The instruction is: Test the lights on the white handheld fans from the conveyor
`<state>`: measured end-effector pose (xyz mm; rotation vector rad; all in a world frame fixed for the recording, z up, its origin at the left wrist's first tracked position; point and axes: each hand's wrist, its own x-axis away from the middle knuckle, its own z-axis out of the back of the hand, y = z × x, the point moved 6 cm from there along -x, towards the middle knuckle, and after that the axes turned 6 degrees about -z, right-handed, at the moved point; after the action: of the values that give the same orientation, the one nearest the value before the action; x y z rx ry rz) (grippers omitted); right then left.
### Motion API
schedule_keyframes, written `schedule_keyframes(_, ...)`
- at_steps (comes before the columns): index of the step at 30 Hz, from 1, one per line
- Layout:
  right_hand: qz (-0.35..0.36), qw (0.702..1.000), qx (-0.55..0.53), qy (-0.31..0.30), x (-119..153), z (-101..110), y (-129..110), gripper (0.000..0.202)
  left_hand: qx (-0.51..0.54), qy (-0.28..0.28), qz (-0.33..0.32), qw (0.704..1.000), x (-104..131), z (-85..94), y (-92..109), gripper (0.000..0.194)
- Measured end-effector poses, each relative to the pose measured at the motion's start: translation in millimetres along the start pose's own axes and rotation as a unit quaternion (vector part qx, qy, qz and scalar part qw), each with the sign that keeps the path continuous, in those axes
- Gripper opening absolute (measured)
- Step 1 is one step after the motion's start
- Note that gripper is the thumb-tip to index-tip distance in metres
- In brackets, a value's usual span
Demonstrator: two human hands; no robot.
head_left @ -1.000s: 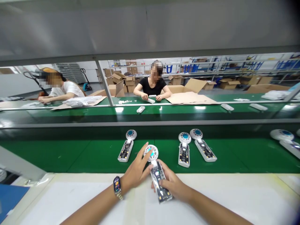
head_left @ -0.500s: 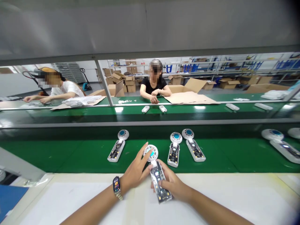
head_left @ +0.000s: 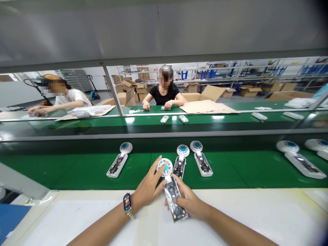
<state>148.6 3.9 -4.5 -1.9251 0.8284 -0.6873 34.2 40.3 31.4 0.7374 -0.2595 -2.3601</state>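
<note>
At the far edge of the white table (head_left: pixel 77 215), where it meets the green belt (head_left: pixel 77 169), both hands hold one fan (head_left: pixel 171 191), an open handheld unit with a round white head and a long body whose circuit board shows. The left hand (head_left: pixel 147 188), with a watch (head_left: pixel 127 203) on its wrist, has its fingers spread and its fingertips on the fan's round head, which reaches out over the belt's near edge. The right hand (head_left: pixel 191 203) is wrapped around the fan's body from the right side, the thumb lying across the board; the body rests on the table. The two hands are close together, each clamped on its own end of the fan.

On the belt just beyond lie three more fans of the same kind: one to the left (head_left: pixel 119 160), one just beside the held fan's head (head_left: pixel 180 158), and one to its right (head_left: pixel 200 159), the last two with heads nearly touching. Two more (head_left: pixel 298 158) lie near the belt's right end.

Across a second belt (head_left: pixel 230 120) carrying small white parts, a person in black (head_left: pixel 164 94) and a person in white (head_left: pixel 64 97) sit with their hands on the far table. Cardboard boxes (head_left: pixel 133 89) stand behind them.
</note>
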Motion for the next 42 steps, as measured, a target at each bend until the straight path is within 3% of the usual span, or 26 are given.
schedule_keyframes(9, 0.022, 1.0, -0.016, 0.001, 0, 1, 1, 0.08, 0.013, 0.013, 0.002, 1.0, 0, 1.2, -1, 0.056)
schedule_keyframes(11, 0.079, 0.996, 0.005, 0.037, 1, 10, -9, 0.072, 0.015, 0.03, 0.001, 0.999, 1, 2.0, -3, 0.058)
schedule_keyframes(13, 0.149, 0.981, 0.048, 0.118, 4, 29, -25, 0.067, 0.016, 0.044, 0.02, 0.999, 2, 2.0, -7, 0.06)
schedule_keyframes(17, 0.26, 0.895, 0.102, 0.347, 22, 98, -57, 0.068, 0.02, 0.058, 0.086, 0.994, 3, -0.8, -18, 0.048)
schedule_keyframes(19, 0.27, 0.846, 0.13, 0.441, 32, 137, -67, 0.07, 0.026, 0.063, 0.119, 0.991, 5, -2.8, -25, 0.041)
schedule_keyframes(23, 0.146, 0.716, 0.316, 0.605, 49, 203, -76, 0.061, 0.059, 0.072, 0.195, 0.976, 8, -8.0, -41, 0.042)
schedule_keyframes(26, 0.101, 0.679, 0.367, 0.628, 55, 224, -79, 0.058, 0.073, 0.085, 0.219, 0.969, 8, -9.6, -49, 0.04)
schedule_keyframes(29, 0.109, 0.654, 0.403, 0.631, 57, 215, -84, 0.052, 0.082, 0.083, 0.228, 0.967, 7, -10.4, -54, 0.04)
schedule_keyframes(31, 0.15, 0.628, 0.46, 0.609, 53, 188, -89, 0.046, 0.076, 0.088, 0.222, 0.968, 7, -8.9, -55, 0.04)
schedule_keyframes(33, 0.196, 0.626, 0.526, 0.541, 39, 149, -87, 0.041, 0.064, 0.1, 0.224, 0.967, 8, -6.8, -58, 0.041)
schedule_keyframes(35, 0.172, 0.698, 0.53, 0.45, 14, 114, -74, 0.04, 0.053, 0.108, 0.243, 0.963, 10, -5.5, -62, 0.046)
schedule_keyframes(36, 0.131, 0.735, 0.509, 0.427, 1, 101, -65, 0.044, 0.047, 0.111, 0.257, 0.959, 11, -5.0, -65, 0.048)
schedule_keyframes(37, 0.089, 0.754, 0.496, 0.421, -12, 89, -57, 0.05, 0.042, 0.113, 0.269, 0.956, 12, -4.5, -67, 0.05)
schedule_keyframes(40, 0.01, 0.749, 0.514, 0.418, -45, 61, -42, 0.061, 0.025, 0.102, 0.277, 0.955, 13, -3.2, -69, 0.046)
schedule_keyframes(42, -0.009, 0.756, 0.507, 0.414, -60, 54, -37, 0.063, 0.015, 0.09, 0.266, 0.96, 12, -2.0, -68, 0.036)
